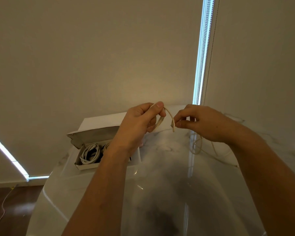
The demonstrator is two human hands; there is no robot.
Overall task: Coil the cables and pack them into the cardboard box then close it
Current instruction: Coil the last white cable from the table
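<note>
Left hand (pixel 140 123) pinches coil loops; right hand (pixel 201 124) pinches cream cable (pixel 169 114) near its end. Wind even loops, tuck end. Cardboard box (pixel 92 165) open at 9 o'clock.

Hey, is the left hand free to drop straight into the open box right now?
Probably not yet. The left hand grips cable loops while the right hand pinches the end. The cardboard box sits open below the left forearm, so the path looks clear.
</note>
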